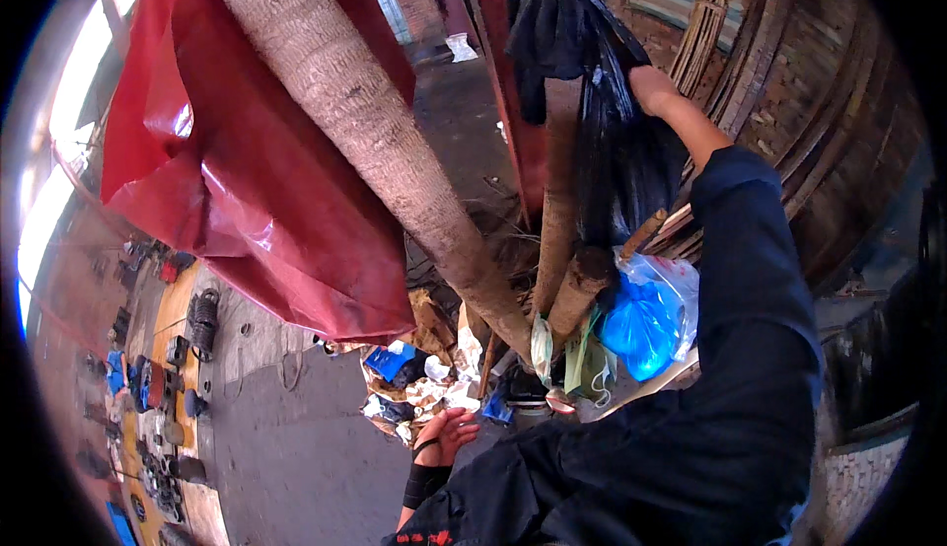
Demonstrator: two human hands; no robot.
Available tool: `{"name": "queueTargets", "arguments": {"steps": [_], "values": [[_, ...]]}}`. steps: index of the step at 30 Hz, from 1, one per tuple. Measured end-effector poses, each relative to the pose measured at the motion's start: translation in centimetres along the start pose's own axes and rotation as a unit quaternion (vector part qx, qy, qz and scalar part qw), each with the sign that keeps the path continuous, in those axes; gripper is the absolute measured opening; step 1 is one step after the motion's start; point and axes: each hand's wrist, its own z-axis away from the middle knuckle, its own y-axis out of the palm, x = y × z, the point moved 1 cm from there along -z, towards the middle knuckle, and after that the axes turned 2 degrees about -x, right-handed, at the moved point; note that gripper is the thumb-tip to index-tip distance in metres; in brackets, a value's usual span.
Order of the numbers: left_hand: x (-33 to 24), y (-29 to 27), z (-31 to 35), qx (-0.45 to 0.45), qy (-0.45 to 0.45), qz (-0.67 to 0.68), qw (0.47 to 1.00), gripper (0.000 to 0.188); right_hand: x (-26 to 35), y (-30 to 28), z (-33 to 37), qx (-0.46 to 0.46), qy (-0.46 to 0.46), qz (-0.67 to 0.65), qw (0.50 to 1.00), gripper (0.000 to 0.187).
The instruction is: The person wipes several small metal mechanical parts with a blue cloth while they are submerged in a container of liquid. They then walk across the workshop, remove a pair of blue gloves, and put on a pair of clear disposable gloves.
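Observation:
At the upper right, my right hand (651, 90) is curled against a shiny black plastic bag (631, 161), its fingers hidden in the folds. The bag drapes over and beside an upright cut branch (560, 151). Low in the middle, my left hand (451, 434) is held out with fingers apart and nothing in it; a black band wraps its wrist. Beyond that hand lies a heap of crumpled paper and rubbish (434, 378). A thick, rough-barked trunk (355, 112) slants from the top left down to the branches' base.
A large red sheet (256, 181) hangs behind the trunk at the left. Tied-up blue and clear bags (646, 319) sit by a cut stump (582, 285). Long poles (779, 63) lean at the right. Machine parts (163, 398) lie along the left floor.

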Motion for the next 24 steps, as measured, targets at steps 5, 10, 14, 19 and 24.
{"name": "queueTargets", "arguments": {"steps": [5,10,14,19,24], "values": [[-0.1,1.2,-1.4,0.05,-0.004,0.002,0.999,0.045,0.3,-6.9,3.4,-0.101,0.071,-0.021,0.992,0.034],[0.1,1.8,-2.2,0.067,-0.011,-0.006,0.998,0.043,-4.7,-7.5,4.7,-0.288,0.194,-0.476,0.808,0.041],[0.1,2.1,-2.3,0.066,-0.013,-0.004,0.998,0.042,-5.5,-10.7,5.2,-0.35,0.149,-0.564,0.733,0.038],[0.5,2.6,-3.0,0.089,-0.01,-0.008,0.996,0.04,-5.6,-16.2,5.4,-0.47,0.151,-0.38,0.782,0.037],[0.3,1.6,-1.9,0.099,-0.029,-0.009,0.995,0.041,-2.5,-22.0,8.2,-0.656,0.046,-0.35,0.667,0.039]]}}
